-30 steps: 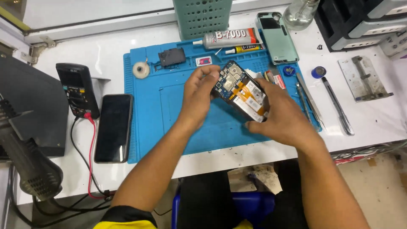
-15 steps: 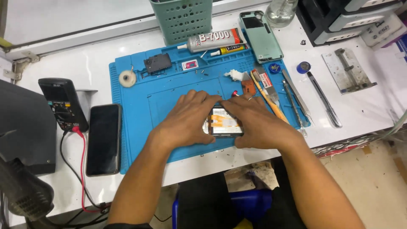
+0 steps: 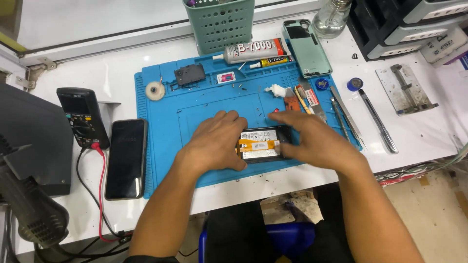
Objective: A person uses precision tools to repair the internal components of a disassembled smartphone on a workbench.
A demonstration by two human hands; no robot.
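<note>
Hands flank an opened black smartphone with an exposed battery and orange flex cables [image 3: 263, 144], which lies flat on the blue silicone repair mat [image 3: 195, 122], near the mat's front edge. The left hand [image 3: 219, 141] rests palm-down on the mat, its fingers [image 3: 229, 117] spread and touching the phone's left end; it grips nothing. The right hand [image 3: 312, 141] covers the phone's right end, fingers loosely extended, pressing rather than clasping. One second ago both hands held the phone raised and tilted above the mat; half a second ago it had been lowered to the mat with both hands closed around it. The hands have since flattened and parted, exposing the phone's middle. A black smartphone with a dark screen [image 3: 126, 158] lies on the white worktop [image 3: 419, 131], left of the mat.
</note>
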